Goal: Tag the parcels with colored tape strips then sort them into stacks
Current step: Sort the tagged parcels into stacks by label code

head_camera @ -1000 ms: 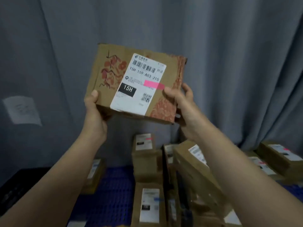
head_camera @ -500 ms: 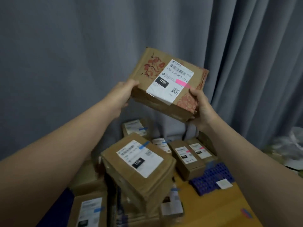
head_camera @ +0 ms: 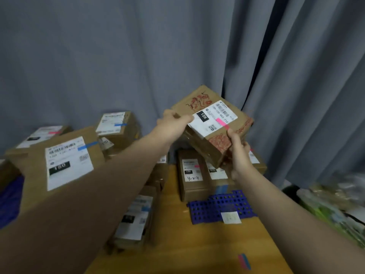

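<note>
A grey curtain hangs in long folds behind everything, and a dark narrow gap shows where two of its panels meet. Below is a wooden table with a light brown top. A blue mat full of small round holes lies flat on the table. A small white slip lies on the mat's near edge, toward its right end. At the far right is a blurred heap, green and white; what it holds cannot be told. At the left edge a dark blue surface shows.
</note>
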A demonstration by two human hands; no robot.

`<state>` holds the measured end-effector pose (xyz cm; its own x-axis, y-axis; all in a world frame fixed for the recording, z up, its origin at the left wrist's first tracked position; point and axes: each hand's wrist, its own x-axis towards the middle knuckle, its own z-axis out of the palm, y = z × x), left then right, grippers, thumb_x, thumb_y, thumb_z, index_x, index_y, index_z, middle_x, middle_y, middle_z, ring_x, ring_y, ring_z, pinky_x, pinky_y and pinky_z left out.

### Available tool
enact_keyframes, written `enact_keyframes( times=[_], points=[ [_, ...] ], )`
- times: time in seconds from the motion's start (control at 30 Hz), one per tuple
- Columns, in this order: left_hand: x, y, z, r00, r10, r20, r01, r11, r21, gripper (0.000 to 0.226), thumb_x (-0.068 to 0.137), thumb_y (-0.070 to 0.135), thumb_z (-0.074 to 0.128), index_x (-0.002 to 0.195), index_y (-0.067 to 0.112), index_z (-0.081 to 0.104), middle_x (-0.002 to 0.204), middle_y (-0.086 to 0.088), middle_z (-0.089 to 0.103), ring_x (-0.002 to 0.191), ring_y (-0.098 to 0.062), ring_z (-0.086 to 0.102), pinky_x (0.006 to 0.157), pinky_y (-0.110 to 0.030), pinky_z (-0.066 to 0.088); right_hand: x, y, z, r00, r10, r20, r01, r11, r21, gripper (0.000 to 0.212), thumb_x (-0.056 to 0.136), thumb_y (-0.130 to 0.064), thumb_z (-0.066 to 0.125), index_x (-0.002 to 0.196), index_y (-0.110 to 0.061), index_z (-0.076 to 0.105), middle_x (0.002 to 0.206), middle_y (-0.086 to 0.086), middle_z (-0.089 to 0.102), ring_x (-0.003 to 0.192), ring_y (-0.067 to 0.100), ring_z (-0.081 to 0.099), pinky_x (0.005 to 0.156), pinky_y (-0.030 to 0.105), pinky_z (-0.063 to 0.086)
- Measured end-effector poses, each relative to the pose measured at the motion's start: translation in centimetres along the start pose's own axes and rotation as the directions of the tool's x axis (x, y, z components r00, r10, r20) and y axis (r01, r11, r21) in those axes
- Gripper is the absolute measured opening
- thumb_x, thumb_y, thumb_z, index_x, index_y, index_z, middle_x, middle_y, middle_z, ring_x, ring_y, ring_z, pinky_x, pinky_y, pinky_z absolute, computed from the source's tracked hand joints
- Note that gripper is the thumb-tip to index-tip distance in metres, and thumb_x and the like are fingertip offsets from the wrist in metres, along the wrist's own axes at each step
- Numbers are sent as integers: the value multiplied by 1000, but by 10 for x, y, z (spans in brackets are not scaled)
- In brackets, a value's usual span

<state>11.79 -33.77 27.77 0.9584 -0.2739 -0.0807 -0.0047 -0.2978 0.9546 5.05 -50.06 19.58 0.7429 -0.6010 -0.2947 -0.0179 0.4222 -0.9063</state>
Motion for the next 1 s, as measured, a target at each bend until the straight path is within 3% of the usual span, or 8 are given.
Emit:
enact_keyframes(
  times=[0.1, 0.2, 0.33, 0.47, 0.6, 0.77, 0.9, 1.0],
  points=[
    [-5, -43, 29, 989, -144, 33, 147, 980, -137, 96, 74, 57, 71, 147, 35, 13, 145, 1, 33, 128, -24, 38, 106, -48, 35, 6, 28, -12, 994, 104, 25, -105, 994, 32, 102, 61, -65, 75, 142, -35, 21, 126, 6, 58, 107, 29, 61, 70, 50, 58],
    [-13, -81, 59, 963, -230, 143, 260, 935, -242, 115, 66, 55, 77, 148, 41, -2, 151, 0, 31, 132, -26, 38, 101, -49, 40, 5, 56, -17, 981, 179, 75, -187, 973, 133, 99, 69, -56, 76, 145, -43, 13, 125, 4, 56, 109, 28, 59, 83, 55, 55],
    [-11, -118, 91, 932, -282, 229, 357, 830, -429, 92, 79, 36, 74, 145, 48, 10, 118, 8, 56, 100, -14, 58, 71, -38, 55, 7, 84, -23, 970, 212, 115, -227, 964, 136, 107, 61, -55, 81, 144, -49, 14, 132, 1, 54, 116, 27, 56, 96, 54, 48],
    [11, -133, 107, 893, -354, 276, 447, 760, -472, 71, 82, 42, 67, 141, 44, 29, 124, 1, 58, 104, -23, 59, 75, -42, 55, 19, 69, -48, 1000, -11, -2, 10, 969, -246, 100, 77, -57, 68, 152, -32, 8, 154, 1, 26, 138, 24, 32, 112, 42, 31],
    [36, -139, 120, 837, -433, 334, 546, 701, -460, 60, 80, 50, 64, 135, 40, 42, 124, -4, 60, 107, -28, 60, 64, -34, 52, 66, 42, -91, 907, -420, -31, 279, 654, -703, 56, 94, -40, 53, 144, -20, 37, 149, 9, 24, 139, 26, 22, 114, 38, 19],
    [71, -147, 140, 835, -469, 289, 550, 733, -399, 58, 80, 49, 64, 133, 37, 46, 120, -4, 61, 106, -25, 59, 81, -40, 53, 138, 37, -134, 949, -310, -48, 40, 272, -962, 48, 92, -46, 50, 137, -29, 48, 154, 14, 18, 142, 35, 14, 117, 47, 10],
    [87, -152, 153, 833, -481, 273, 552, 755, -355, 40, 83, 46, 62, 119, 31, 56, 116, -4, 63, 105, -22, 60, 95, -43, 49, 169, 41, -149, 985, -158, -72, -30, 252, -967, 53, 91, -53, 48, 141, -34, 41, 157, 14, 8, 143, 38, 6, 117, 53, 9],
    [81, -159, 159, 822, -496, 280, 566, 763, -312, 33, 86, 43, 59, 117, 32, 55, 113, -2, 63, 104, -22, 59, 88, -40, 51, 178, 48, -153, 988, -142, -63, -27, 241, -970, 52, 92, -52, 48, 140, -33, 41, 154, 16, 10, 139, 40, 11, 117, 47, 12]
  ],
)
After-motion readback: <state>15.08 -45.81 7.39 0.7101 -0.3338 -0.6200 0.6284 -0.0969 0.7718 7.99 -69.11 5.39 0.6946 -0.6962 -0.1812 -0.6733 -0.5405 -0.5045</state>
